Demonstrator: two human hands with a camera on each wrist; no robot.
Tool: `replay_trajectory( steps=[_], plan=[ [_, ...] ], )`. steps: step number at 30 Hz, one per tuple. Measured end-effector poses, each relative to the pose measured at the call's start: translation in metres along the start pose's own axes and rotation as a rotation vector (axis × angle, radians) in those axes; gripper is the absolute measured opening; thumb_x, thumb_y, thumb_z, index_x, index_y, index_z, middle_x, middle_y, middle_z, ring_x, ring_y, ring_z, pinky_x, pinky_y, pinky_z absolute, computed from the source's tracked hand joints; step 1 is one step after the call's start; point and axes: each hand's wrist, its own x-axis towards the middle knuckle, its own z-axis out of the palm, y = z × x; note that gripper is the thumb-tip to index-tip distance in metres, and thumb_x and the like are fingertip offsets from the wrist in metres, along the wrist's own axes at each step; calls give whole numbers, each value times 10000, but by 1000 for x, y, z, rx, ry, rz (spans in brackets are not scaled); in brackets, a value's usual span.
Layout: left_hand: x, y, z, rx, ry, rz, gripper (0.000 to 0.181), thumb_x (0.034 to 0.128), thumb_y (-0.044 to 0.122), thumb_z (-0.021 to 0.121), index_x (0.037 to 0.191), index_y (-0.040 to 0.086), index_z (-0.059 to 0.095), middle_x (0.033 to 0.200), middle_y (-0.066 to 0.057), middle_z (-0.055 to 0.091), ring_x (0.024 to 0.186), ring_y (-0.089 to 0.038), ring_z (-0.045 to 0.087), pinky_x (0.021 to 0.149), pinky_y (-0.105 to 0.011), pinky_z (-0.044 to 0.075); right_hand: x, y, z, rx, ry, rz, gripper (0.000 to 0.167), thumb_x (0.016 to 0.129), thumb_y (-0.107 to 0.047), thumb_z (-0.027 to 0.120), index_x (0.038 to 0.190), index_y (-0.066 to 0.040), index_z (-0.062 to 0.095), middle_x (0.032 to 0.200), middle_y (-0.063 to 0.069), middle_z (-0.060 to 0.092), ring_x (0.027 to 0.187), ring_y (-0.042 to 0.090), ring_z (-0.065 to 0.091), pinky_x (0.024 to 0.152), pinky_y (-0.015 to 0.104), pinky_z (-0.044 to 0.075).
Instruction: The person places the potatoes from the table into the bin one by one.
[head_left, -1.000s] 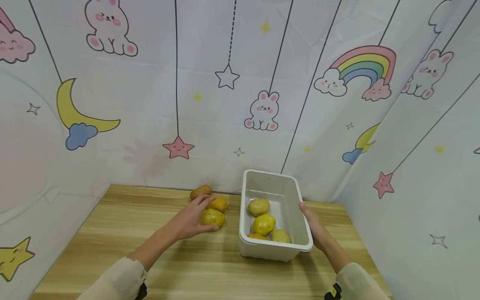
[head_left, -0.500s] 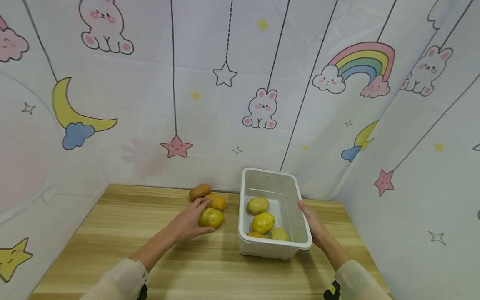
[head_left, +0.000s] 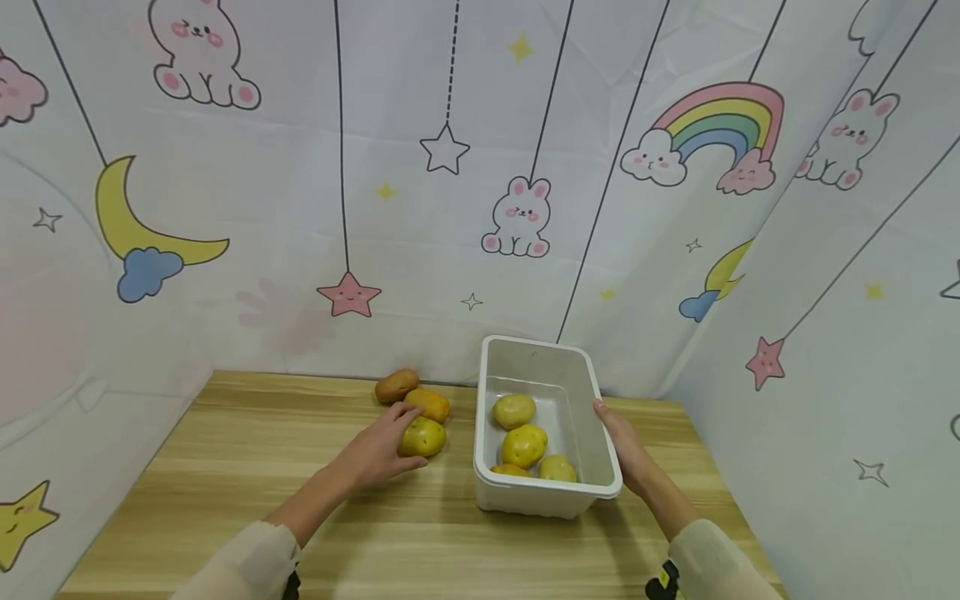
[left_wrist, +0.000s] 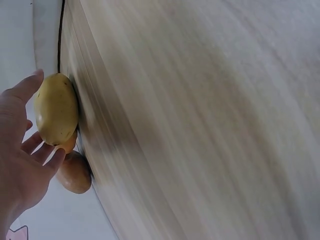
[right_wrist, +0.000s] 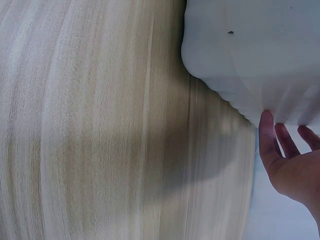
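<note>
On the wooden table, my left hand (head_left: 378, 448) is round a yellow potato (head_left: 423, 437), thumb at its near side and fingers at its far side. In the left wrist view this potato (left_wrist: 56, 109) lies between the thumb and fingers of my left hand (left_wrist: 22, 160). My right hand (head_left: 632, 454) holds the right side of a white bin (head_left: 540, 500), thumb at the rim. The right wrist view shows the fingertips of my right hand (right_wrist: 295, 165) against the bin's outer wall (right_wrist: 250, 55). Several potatoes, one a yellow potato (head_left: 524, 446), lie inside.
Behind the left hand, an orange-yellow potato (head_left: 429, 405) and a brown potato (head_left: 397, 386) rest near the table's back edge. A white patterned cloth (head_left: 285, 192) hangs directly behind the wooden table (head_left: 247, 433) and along its sides.
The head view has shifted slightly. My left hand's thumb and fingers have drawn a little closer round the yellow potato, which stays on the table. The right hand keeps its hold on the bin.
</note>
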Motion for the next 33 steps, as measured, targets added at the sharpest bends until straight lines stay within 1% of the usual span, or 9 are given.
replay_trajectory(
  steps=[5,8,11,16,18,24,29,33],
  plan=[
    [-1,-2,2,17,5,9,749,904,304,876,1504,5,542,1486,-156,501,1357,-356,535,1098,-545,492,1,0,1,-1,5,3,742,1134,-550,352,1537,65,449,1441,318,566,1245,389,625,969,444,574],
    [-1,-3,4,25,19,18,714,900,296,879,1473,8,565,1470,-154,512,1352,-363,535,1091,-549,495,1,-2,1,-3,4,4,741,1134,-551,349,1539,62,446,1442,318,564,1247,391,623,962,433,575],
    [-1,-4,5,32,27,20,704,898,298,882,1465,21,568,1463,-144,522,1355,-354,534,1103,-538,488,1,-2,2,2,9,7,736,1134,-548,357,1534,62,453,1439,321,565,1243,397,625,953,425,578],
    [-3,-5,8,32,60,36,684,869,260,907,1417,16,579,1430,-152,558,1343,-352,540,1112,-537,479,0,0,1,5,0,8,740,1134,-552,355,1548,56,435,1456,321,551,1262,397,614,963,424,573],
    [-3,-5,9,30,64,38,661,865,249,910,1395,23,585,1417,-148,572,1346,-347,538,1124,-529,469,0,1,1,4,-7,4,743,1135,-554,346,1555,54,424,1466,322,542,1275,400,604,968,421,570],
    [-2,-5,12,37,54,30,612,862,229,909,1350,42,592,1382,-127,602,1350,-338,542,1150,-506,449,1,2,0,0,-16,-9,747,1138,-552,332,1561,58,413,1474,332,530,1294,417,591,959,400,573],
    [-2,-3,11,44,48,11,644,859,230,911,1378,30,588,1393,-132,603,1361,-343,537,1157,-506,443,1,2,0,-4,-10,-11,751,1135,-558,337,1555,58,423,1463,339,537,1282,423,598,939,396,582],
    [-3,-2,11,38,50,2,659,850,224,918,1386,16,595,1391,-139,605,1348,-353,545,1135,-521,461,1,2,0,-9,-9,-3,750,1133,-561,338,1553,54,429,1462,332,540,1282,420,597,942,407,580]
  ],
)
